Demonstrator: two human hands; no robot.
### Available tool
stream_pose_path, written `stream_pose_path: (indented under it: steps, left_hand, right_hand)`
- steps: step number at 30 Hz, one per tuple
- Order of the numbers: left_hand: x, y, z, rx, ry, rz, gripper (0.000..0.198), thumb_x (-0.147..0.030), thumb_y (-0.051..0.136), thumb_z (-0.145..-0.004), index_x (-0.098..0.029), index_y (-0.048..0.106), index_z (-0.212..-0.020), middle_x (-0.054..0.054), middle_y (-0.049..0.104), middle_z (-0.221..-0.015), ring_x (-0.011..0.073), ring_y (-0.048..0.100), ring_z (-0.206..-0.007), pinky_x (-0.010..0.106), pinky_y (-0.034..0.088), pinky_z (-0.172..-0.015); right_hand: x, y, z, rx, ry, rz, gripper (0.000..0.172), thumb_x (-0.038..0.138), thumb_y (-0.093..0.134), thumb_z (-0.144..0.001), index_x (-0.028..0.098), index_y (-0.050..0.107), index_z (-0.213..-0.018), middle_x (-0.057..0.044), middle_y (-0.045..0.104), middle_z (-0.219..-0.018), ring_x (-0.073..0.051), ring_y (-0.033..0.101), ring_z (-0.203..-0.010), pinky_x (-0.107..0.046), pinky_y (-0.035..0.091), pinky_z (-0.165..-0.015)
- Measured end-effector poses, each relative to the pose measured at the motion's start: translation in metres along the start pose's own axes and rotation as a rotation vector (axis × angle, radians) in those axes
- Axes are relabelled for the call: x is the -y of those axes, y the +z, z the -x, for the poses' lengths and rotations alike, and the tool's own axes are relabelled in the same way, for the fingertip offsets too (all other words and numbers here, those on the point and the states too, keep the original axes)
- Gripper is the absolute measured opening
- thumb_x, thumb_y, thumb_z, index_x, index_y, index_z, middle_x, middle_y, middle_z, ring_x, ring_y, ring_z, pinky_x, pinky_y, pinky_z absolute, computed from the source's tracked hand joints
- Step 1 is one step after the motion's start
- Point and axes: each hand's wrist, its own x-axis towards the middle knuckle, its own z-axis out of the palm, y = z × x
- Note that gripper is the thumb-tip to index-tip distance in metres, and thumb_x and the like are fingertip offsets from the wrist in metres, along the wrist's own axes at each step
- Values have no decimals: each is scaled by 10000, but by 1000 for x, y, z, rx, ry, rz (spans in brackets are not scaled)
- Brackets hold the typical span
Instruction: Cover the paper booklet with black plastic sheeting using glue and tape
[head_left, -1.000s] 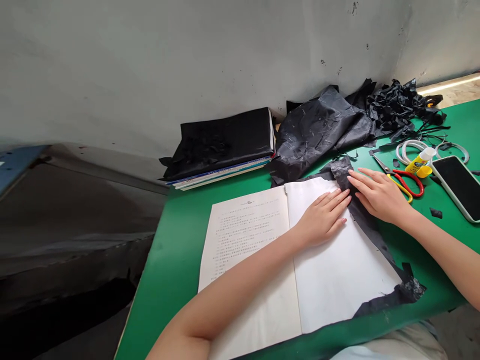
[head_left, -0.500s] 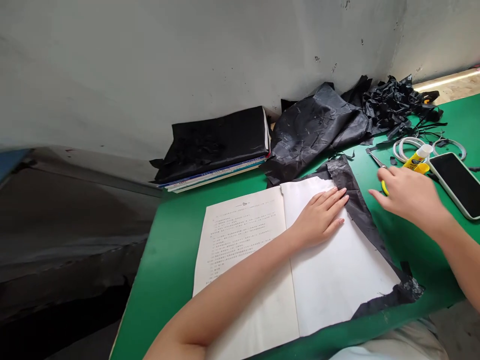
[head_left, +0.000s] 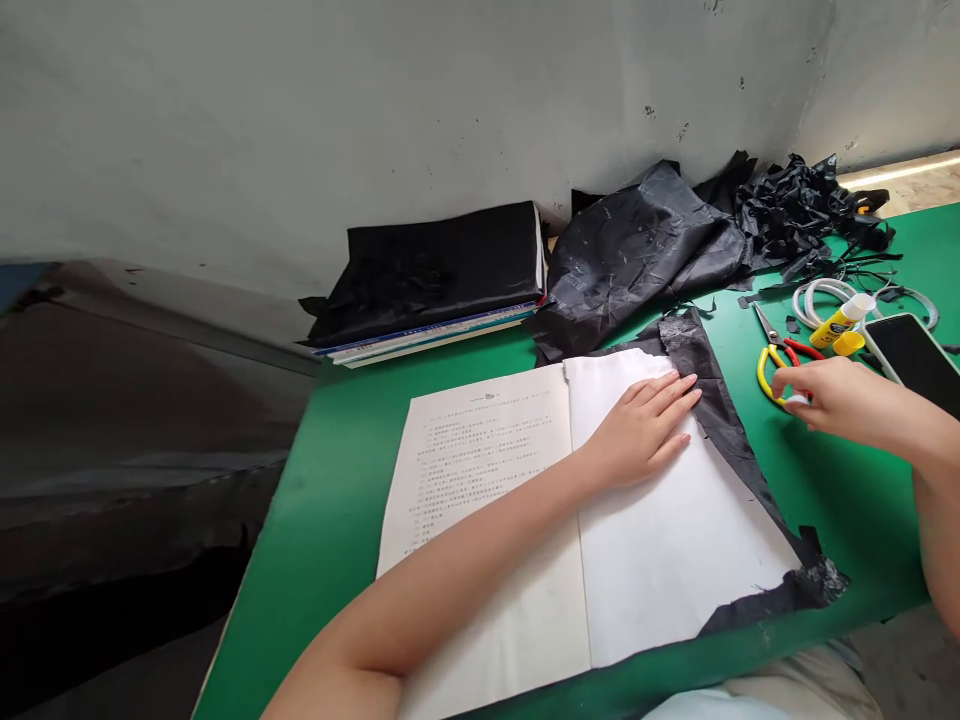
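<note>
An open book [head_left: 487, 480] lies before me, its left page printed and its right side a blank white sheet [head_left: 660, 540]. Black sheet material [head_left: 724, 410] sticks out past the top and right edges, with whitish smears at its corners. My left hand [head_left: 649, 425] presses flat on the white sheet, fingers stretched to its upper right edge. To the right, my right hand [head_left: 832, 395] has its fingers curled together at the yellow handle of the scissors [head_left: 772, 345]. Part of the red and yellow handles is hidden by the hand. A small white spot shows at the fingertips.
A glue stick [head_left: 844, 318], its yellow cap [head_left: 849, 343], a phone [head_left: 915, 355] and pale rings [head_left: 814, 300] lie beyond my right hand. Crumpled black sheeting [head_left: 645, 250] and black scraps [head_left: 795, 210] lie along the wall. A black-covered book [head_left: 442, 265] tops a stack.
My right hand's fingers have drawn in, the thumb no longer stretched out. The scissors have turned slightly, and more of them shows. My left hand stays on the sheet.
</note>
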Motion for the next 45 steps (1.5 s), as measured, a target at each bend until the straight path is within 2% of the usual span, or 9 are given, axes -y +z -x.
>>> stream_pose_path:
  steps: [2, 5, 8, 12, 16, 26, 34, 39, 45]
  left_hand:
    - [0, 0, 0, -2, -3, 7, 572, -446, 342, -1010, -195, 391, -1521, 71, 336, -1631, 273, 305, -1525, 478, 302, -1240]
    - [-1, 0, 0, 0, -11, 7, 565, -442, 350, -1009, -205, 391, -1520, 62, 332, -1635, 269, 299, -1528, 469, 297, -1243]
    - [-2, 0, 0, 6, -11, 2, 561, -441, 349, -1011, -208, 389, -1519, 55, 324, -1638, 267, 297, -1529, 463, 298, -1244]
    - [-1, 0, 0, 14, -7, -10, 562, -439, 338, -1014, -191, 395, -1516, 56, 323, -1638, 268, 295, -1530, 459, 294, -1247]
    - [-2, -1, 0, 13, -6, -10, 563, -439, 339, -1015, -186, 398, -1515, 59, 328, -1636, 271, 301, -1527, 465, 297, -1245]
    - [-1, 0, 1, 9, -7, 8, 565, -445, 332, -1015, -206, 387, -1524, 53, 316, -1641, 264, 287, -1535, 463, 289, -1252]
    - [0, -1, 1, 29, -6, -7, 573, -448, 321, -1018, -187, 382, -1525, 55, 308, -1645, 262, 279, -1540, 460, 280, -1256]
    - [-1, -2, 1, 23, -7, 9, 567, -449, 336, -1015, -213, 378, -1529, 54, 314, -1642, 260, 287, -1539, 461, 292, -1253]
    - [0, 0, 1, 39, -6, -23, 579, -447, 313, -1019, -206, 346, -1545, 61, 283, -1653, 265, 264, -1550, 470, 278, -1262]
  right_hand:
    - [11, -11, -8, 160, -87, -175, 143, 267, 529, -904, 246, 645, -822, -8, 659, -702, -150, 606, -556, -274, 437, -522]
    - [31, -14, -27, -12, -165, -390, 227, 338, 510, -935, 223, 703, -906, -31, 685, -789, -140, 633, -626, -276, 513, -629]
    - [40, 6, -44, -206, -76, -460, 233, 336, 526, -931, 195, 702, -871, -58, 705, -863, -149, 667, -708, -258, 529, -626]
    - [30, 42, -61, -384, 21, -388, 226, 294, 521, -922, 191, 670, -787, -66, 686, -828, -170, 654, -710, -295, 542, -638]
    - [17, 56, -71, -496, -41, -176, 204, 271, 488, -932, 197, 658, -846, -109, 663, -951, -217, 652, -830, -372, 558, -771]
    - [12, 57, -70, -515, 18, 92, 350, 281, 332, -1015, 182, 659, -939, -137, 661, -975, -268, 612, -927, -408, 507, -857]
    - [8, 59, -72, -495, 104, 55, 415, 316, 279, -1029, 153, 655, -963, -153, 645, -969, -276, 595, -922, -421, 492, -843]
    - [13, 50, -69, -553, 40, -43, 435, 362, 270, -1035, 182, 660, -965, -140, 667, -983, -277, 589, -951, -443, 487, -890]
    - [48, 45, -55, -494, -184, -43, 301, 329, 397, -1012, 230, 643, -870, -105, 692, -976, -248, 594, -957, -406, 488, -900]
